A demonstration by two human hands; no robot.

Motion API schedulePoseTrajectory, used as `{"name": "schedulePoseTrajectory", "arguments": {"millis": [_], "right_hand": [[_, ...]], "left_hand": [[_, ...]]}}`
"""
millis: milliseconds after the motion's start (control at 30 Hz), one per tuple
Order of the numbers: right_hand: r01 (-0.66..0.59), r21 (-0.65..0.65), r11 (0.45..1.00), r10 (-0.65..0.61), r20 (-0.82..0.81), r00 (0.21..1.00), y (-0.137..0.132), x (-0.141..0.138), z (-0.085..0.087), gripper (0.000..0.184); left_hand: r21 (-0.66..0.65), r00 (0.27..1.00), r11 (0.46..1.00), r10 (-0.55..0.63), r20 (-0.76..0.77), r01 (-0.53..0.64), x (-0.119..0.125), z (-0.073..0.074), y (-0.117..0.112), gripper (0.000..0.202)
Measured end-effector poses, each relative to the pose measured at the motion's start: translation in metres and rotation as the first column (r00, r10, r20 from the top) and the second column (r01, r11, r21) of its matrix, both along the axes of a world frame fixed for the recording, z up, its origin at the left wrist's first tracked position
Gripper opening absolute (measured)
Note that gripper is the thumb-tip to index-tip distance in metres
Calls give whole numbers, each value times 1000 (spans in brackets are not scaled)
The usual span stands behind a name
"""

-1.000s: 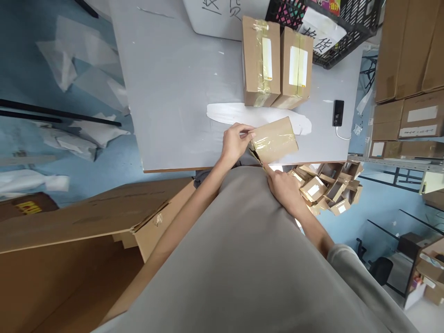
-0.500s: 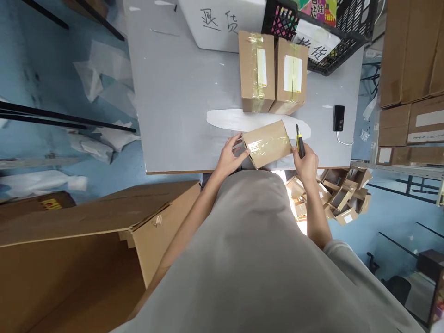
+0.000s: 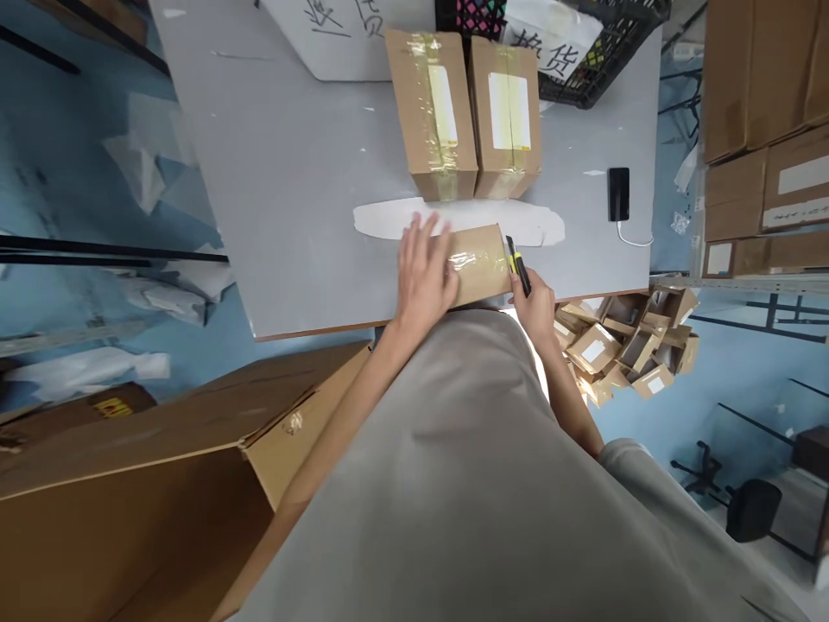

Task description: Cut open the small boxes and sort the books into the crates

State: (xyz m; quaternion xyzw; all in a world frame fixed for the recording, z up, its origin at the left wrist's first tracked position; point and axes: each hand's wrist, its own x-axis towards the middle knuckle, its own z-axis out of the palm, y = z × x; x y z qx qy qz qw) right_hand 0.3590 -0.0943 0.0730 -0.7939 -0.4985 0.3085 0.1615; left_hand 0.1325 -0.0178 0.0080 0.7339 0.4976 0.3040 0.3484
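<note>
A small taped cardboard box [image 3: 477, 263] lies at the table's near edge, right in front of my body. My left hand [image 3: 424, 272] is over its left end, fingers spread and slightly blurred; whether the palm presses on the box I cannot tell. At the box's right end my right hand [image 3: 534, 307] grips a yellow and black utility knife [image 3: 519, 266], its tip pointing away from me. Behind the box, a long white strip [image 3: 382, 218] lies across the tabletop.
Two taped, labelled cartons [image 3: 440, 121] stand farther back, before a white bin [image 3: 350, 43] and a black crate [image 3: 586, 82]. A phone-like device [image 3: 618, 194] with a cable sits at right. A large open carton [image 3: 194, 484] is at lower left; small boxes [image 3: 628, 345] are heaped at right.
My left hand has moved from the box's left side to over its left end, fingers spreading. The view has shifted, and the small box appears flatter and turned. The knife stays in my right hand.
</note>
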Motion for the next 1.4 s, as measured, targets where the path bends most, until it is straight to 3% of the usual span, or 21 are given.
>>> {"name": "schedulePoseTrajectory", "arguments": {"millis": [100, 200, 433, 633, 733, 867, 1133, 1400], "right_hand": [[-1, 29, 1000, 1, 25, 1000, -9, -4, 11, 57], [-57, 13, 998, 56, 67, 996, -12, -8, 17, 59], [-89, -103, 991, 102, 129, 986, -7, -17, 22, 60], [-76, -382, 921, 181, 246, 952, 9, -37, 52, 61], [-72, -460, 885, 224, 287, 931, 21, -47, 61, 63], [-81, -484, 871, 244, 285, 927, 24, -51, 64, 64], [-48, -530, 846, 217, 262, 940, 4, -51, 83, 53], [-3, -517, 856, 140, 227, 964, 8, -56, 82, 57]], "left_hand": [[44, 967, 970, -235, -98, 240, 24, 15, -2, 57], [40, 933, 942, -322, -161, 332, 33, 13, -4, 52], [54, 925, 942, -313, -217, 331, 27, 5, -6, 53], [39, 920, 942, -316, -233, 333, 27, 5, -9, 59], [23, 919, 943, -317, -235, 332, 28, 4, -10, 58], [-2, 929, 949, -310, -203, 316, 28, 3, -10, 54], [-43, 937, 946, -323, -130, 320, 30, 7, -12, 45], [-52, 938, 952, -307, -159, 303, 32, 7, -14, 43]]}}
